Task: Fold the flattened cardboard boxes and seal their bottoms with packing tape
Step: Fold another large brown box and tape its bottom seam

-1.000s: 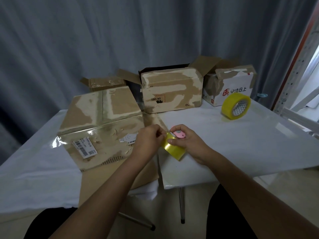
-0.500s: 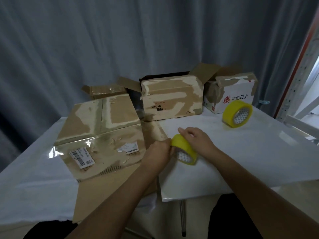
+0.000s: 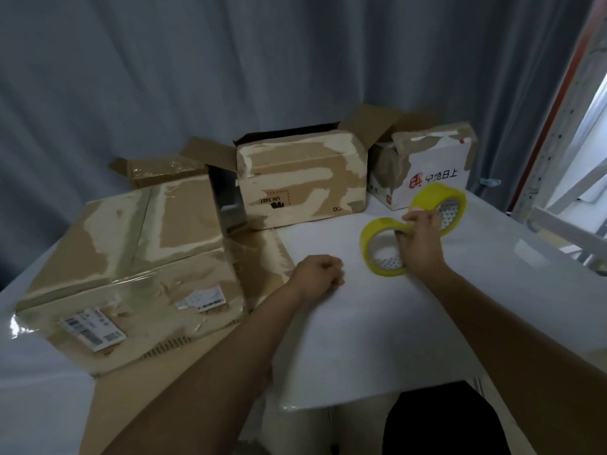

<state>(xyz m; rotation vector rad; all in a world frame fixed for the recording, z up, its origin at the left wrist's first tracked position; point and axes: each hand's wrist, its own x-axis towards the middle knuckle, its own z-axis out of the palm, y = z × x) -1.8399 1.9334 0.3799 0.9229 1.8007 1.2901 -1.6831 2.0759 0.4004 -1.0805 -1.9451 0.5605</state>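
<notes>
a flat taped box (image 3: pixel 128 257) lies at the table's (image 3: pixel 361 339) left edge, its near flap cut off below. the left hand (image 3: pixel 317 277) rests clenched, holding nothing. the right hand (image 3: pixel 420 244) grasps a glossy yellow tape roll (image 3: pixel 382 246), partly hiding a second roll (image 3: pixel 455 205) behind.

Bare table (image 3: pixel 377 339) lies open front-centre; boxes (image 3: pixel 300 182) wall the back, a big box (image 3: pixel 131 257) blocks the left, tape rolls (image 3: pixel 382 246) stand right.

We see a yellow tape roll (image 3: pixel 382 246) on its edge, right of centre; a big taped box (image 3: pixel 131 270) lies left.
</notes>
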